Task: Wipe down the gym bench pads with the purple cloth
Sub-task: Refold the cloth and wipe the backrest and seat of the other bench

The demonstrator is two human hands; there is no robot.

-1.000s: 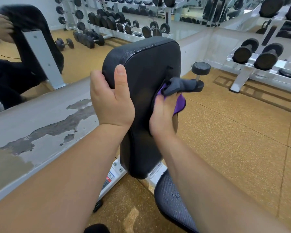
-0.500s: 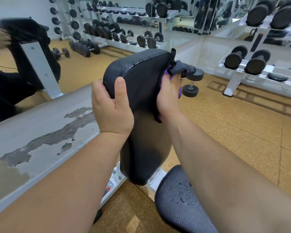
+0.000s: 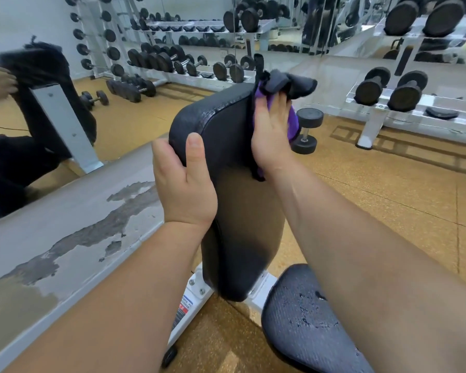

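My left hand (image 3: 184, 184) grips the 9 o'clock edge of the upright back pad (image 3: 242, 216), with the thumb on its front face and the fingers wrapped behind. My right hand (image 3: 271, 138) lies with straight fingers on the purple cloth (image 3: 293, 122), pressing it against the pad's edge at 1 o'clock. The cloth's dark end is bunched above my fingertips. The seat pad (image 3: 307, 327), beaded with droplets, sits at 5 o'clock. A dumbbell (image 3: 307, 130) rests on the floor at 3 o'clock of the cloth.
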